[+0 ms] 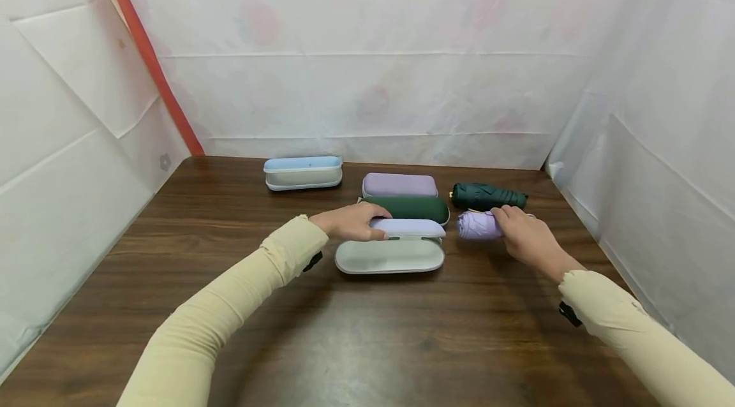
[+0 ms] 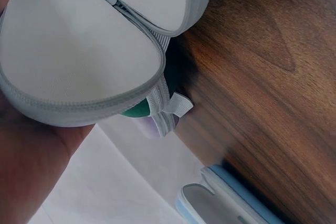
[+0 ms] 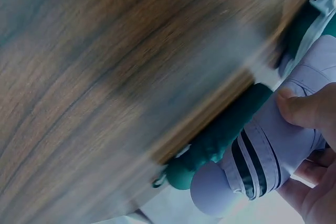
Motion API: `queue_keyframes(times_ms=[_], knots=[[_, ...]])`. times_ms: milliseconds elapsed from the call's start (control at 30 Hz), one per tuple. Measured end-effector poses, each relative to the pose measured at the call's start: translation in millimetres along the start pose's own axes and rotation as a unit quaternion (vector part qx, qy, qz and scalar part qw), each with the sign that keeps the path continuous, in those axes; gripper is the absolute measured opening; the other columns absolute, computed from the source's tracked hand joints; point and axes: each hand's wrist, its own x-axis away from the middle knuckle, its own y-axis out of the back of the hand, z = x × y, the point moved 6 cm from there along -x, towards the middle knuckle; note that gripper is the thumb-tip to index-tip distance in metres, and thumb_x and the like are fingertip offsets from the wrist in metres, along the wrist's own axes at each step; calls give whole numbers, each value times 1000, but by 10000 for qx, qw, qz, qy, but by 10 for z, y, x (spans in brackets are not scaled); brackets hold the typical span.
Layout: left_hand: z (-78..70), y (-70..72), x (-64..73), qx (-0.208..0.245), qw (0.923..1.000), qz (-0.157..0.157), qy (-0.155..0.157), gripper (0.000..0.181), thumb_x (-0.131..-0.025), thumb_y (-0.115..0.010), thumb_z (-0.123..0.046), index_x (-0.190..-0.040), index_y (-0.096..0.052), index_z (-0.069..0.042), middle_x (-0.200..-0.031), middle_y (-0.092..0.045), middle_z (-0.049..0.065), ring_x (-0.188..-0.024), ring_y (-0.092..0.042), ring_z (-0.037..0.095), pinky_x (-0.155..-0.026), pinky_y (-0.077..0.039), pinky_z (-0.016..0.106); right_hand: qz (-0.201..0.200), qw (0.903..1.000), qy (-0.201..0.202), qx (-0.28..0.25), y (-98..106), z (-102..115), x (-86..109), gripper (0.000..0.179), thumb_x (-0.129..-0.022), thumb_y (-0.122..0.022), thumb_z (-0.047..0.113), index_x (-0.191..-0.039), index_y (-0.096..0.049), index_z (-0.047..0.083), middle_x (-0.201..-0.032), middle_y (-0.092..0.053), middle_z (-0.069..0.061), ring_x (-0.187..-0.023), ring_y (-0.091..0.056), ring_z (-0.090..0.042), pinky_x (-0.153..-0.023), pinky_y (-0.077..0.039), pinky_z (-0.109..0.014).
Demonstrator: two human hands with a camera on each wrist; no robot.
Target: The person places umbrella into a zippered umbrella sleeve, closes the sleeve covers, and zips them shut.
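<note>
My left hand (image 1: 353, 222) holds the raised lid of an open case (image 1: 390, 258) with a lavender outside and a pale grey lining. In the left wrist view, the lining of this case (image 2: 79, 51) and its zipper fill the upper left, with the hand (image 2: 31, 166) at its edge. To the right, my right hand (image 1: 531, 241) grips a folded lavender umbrella (image 1: 478, 226). The right wrist view shows thumb and fingers around the umbrella (image 3: 294, 124), its rounded end and dark stripes uncovered. A folded dark green umbrella (image 1: 488, 195) lies just behind it.
Directly behind the open case sit a closed dark green case (image 1: 416, 209) and a closed purple case (image 1: 400, 185). Further left at the back stands an open light blue case (image 1: 303, 174). White sheeting (image 1: 373, 94) borders the dark wooden table (image 1: 367, 343) at back and sides.
</note>
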Motion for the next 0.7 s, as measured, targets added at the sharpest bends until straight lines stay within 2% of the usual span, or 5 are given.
queue_keyframes(times_ms=[267,467,700], knots=[[8,0,-19,95,9999,-60,84,49,-93,-59,-24,-136,-49,-2,-130,-54,7,-112,-52,16,-97,-39,35,-413,9971,604,203,167,274,81,39,-71,-65,-12,-109,-55,-7,-93,-57,-17,-84,-57,-32,-67,-49,-45],[3,-11,-18,84,9998,-64,158,49,-94,-60,-26,-136,-49,-4,-130,-53,5,-113,-51,15,-97,-39,35,-471,9955,783,238,236,460,145,43,-69,-67,-12,-110,-55,-6,-95,-57,-16,-85,-57,-31,-67,-50,-44],[-36,-35,-58,27,10000,-70,42,49,-93,-60,-27,-135,-50,-4,-128,-55,6,-110,-52,14,-95,-40,33,-541,9942,914,152,278,664,203,46,-70,-69,-9,-113,-55,-6,-100,-58,-16,-91,-58,-31,-73,-51,-45]])
